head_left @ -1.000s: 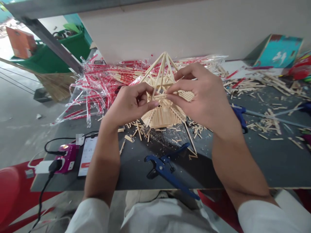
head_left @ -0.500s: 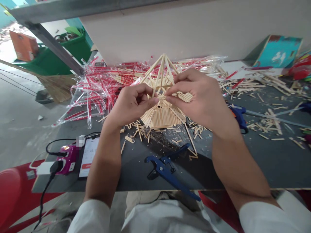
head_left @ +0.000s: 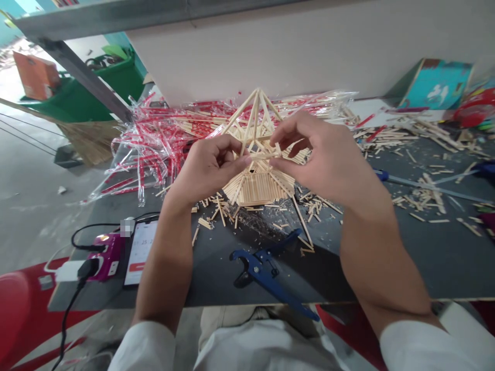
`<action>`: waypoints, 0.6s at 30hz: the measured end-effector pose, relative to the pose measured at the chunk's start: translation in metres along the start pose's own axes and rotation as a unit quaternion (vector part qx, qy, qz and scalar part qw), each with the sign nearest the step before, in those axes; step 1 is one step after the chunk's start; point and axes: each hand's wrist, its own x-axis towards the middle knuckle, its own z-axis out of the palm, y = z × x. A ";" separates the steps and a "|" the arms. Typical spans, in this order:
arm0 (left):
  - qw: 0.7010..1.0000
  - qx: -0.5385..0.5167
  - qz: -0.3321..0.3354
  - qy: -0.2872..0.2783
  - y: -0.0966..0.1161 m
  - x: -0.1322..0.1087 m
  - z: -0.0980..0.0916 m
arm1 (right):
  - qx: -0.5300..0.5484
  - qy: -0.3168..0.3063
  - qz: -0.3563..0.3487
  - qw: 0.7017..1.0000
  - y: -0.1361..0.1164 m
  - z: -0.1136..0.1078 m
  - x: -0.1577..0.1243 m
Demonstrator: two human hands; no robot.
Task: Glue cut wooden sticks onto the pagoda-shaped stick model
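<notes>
A pyramid-shaped model of pale wooden sticks [head_left: 257, 180] stands on the dark table [head_left: 216, 263]. My left hand [head_left: 207, 170] is curled against its left side, fingers pinched on the frame. My right hand [head_left: 320, 154] pinches a short wooden stick [head_left: 266, 154] laid across the model's upper part, with its other fingers raised. Cut stick ends lie scattered around the model's base.
Blue cutting pliers [head_left: 266, 268] lie near the table's front edge. A phone [head_left: 139, 251] and a purple device with cables [head_left: 104, 248] sit at the front left. Red-and-clear stick wrappers [head_left: 154, 139] pile up behind. More sticks [head_left: 398, 135] and a blue-handled tool [head_left: 425, 183] lie to the right.
My right hand has lifted slightly and spread its fingers, holding the short stick a bit higher against the model. My left hand has stayed put.
</notes>
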 end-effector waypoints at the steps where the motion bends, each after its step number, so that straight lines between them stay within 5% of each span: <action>1: 1.000 -0.004 0.000 0.000 0.000 0.000 0.000 | 0.013 0.005 0.013 1.000 0.000 0.000 0.000; 18: 1.000 0.011 0.009 -0.010 0.001 0.000 -0.002 | 0.046 0.016 0.048 0.998 0.009 0.006 0.000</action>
